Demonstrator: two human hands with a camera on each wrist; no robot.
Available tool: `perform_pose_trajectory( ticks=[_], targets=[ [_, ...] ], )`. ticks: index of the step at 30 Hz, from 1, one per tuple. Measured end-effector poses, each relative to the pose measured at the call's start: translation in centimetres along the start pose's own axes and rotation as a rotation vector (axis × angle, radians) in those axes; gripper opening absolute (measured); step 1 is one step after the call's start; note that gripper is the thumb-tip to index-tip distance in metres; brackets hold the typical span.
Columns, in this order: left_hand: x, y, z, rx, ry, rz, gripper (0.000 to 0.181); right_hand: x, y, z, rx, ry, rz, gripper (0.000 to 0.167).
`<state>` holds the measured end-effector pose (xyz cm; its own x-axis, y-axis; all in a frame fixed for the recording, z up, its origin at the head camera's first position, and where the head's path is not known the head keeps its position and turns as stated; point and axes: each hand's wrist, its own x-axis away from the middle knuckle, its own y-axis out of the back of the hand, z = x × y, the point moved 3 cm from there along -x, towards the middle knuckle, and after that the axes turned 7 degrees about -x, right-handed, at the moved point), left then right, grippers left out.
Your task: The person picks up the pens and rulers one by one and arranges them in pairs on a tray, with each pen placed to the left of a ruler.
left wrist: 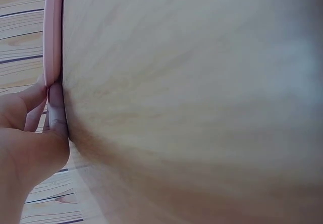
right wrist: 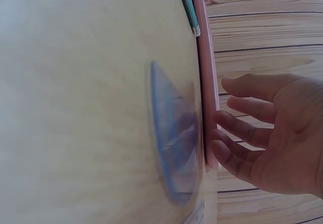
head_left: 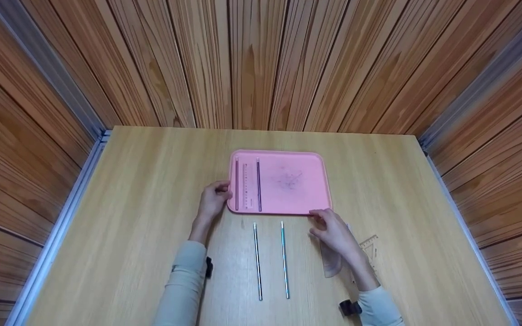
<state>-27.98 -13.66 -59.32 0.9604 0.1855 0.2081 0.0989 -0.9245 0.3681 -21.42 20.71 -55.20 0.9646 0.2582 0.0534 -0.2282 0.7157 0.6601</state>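
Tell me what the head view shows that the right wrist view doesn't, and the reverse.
Only the head view: the ruler and two dark pencils lying in the pink tray.

Only the right wrist view: the palm side of the right hand.

Both: the pink tray, the right hand, the clear protractor and the teal pencil on the table.

A pink tray (head_left: 304,199), two pencils (head_left: 258,262), a clear protractor (head_left: 331,263) and a set square (head_left: 369,241) lie on a wood-grain table (head_left: 129,203).
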Motion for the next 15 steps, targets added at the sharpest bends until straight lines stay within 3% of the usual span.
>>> perform_pose_trajectory(
  ticks=[5,9,15],
  targets=[
    [0.0,0.0,0.1,-0.004,-0.006,-0.008,0.034,1.0,0.2,-0.6,-0.017,-0.021,0.02,0.042],
    [0.0,0.0,0.1,-0.008,-0.006,-0.009,0.034,1.8,0.2,-0.7,0.04,-0.033,0.037,0.038],
    [0.0,-0.1,0.2,-0.007,-0.004,-0.005,0.035,3.3,0.0,-0.4,0.118,-0.08,0.076,0.05]
  ],
)
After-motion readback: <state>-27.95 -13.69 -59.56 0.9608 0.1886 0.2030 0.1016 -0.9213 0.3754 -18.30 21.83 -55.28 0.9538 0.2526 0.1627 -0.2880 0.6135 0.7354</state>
